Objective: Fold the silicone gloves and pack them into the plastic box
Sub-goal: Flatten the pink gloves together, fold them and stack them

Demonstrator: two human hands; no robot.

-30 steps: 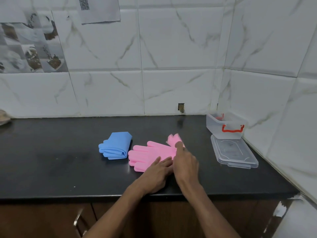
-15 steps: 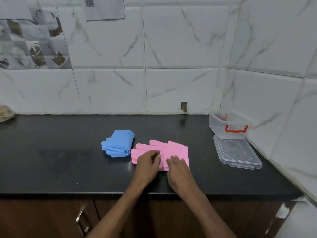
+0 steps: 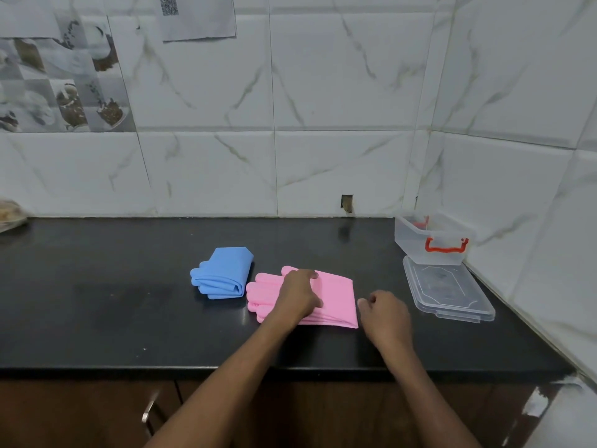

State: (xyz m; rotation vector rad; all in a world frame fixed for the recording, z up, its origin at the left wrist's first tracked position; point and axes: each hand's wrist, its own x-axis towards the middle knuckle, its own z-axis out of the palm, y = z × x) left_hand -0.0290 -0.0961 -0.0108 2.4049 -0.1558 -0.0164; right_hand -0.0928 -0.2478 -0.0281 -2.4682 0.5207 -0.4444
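Since 0.5 s ago the right hand (image 3: 386, 315) has come off the pink silicone gloves (image 3: 337, 300) and now sits just to their right, above the black stone bench (image 3: 97, 302). The left hand (image 3: 298, 295) has slid from their near edge up onto their middle. Its fingers (image 3: 308, 273) lie close together, slightly bent, pressing down on the folded pink stack and reaching its far edge. The right hand's fingers are loosely curled and hold nothing. Whether its thumb touches the gloves' right edge is hard to tell.

The left hand hides the middle of the pink gloves, so only the fingertips at the left and the folded cuff at the right show. The folded blue silicone gloves (image 3: 223, 274) lie just to the left of them, apart from both hands.

The clear plastic box with a red handle (image 3: 431, 245) stands open in the back right corner, close to both walls. Something red shows inside it, too blurred to make out. Its clear flat lid (image 3: 449, 291) lies just in front of it, near the right wall.

A pale object (image 3: 9, 216) at the far left is cut off by the frame. The left half of the bench and the strip between the right hand and the lid are bare.
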